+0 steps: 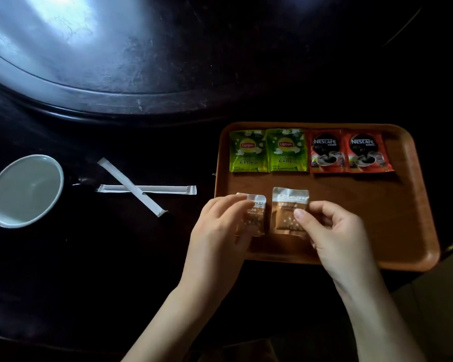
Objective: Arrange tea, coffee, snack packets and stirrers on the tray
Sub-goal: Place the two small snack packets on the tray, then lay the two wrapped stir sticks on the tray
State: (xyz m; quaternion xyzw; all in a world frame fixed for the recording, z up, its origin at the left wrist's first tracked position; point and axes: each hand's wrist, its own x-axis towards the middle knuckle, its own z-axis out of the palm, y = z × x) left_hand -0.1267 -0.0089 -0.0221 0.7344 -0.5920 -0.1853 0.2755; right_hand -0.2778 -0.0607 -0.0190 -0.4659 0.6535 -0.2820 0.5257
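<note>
I see my left hand (220, 226) pinching one snack packet (256, 218) and my right hand (332, 231) pinching another snack packet (288, 212), both at the near edge of the wooden tray (416, 205). At twelve o'clock from them lie two green tea bags (267, 151) and two red coffee sachets (348, 152). At nine o'clock on the bench (89, 270), two crossed stirrers (141, 189) and a cup (24, 190).
</note>
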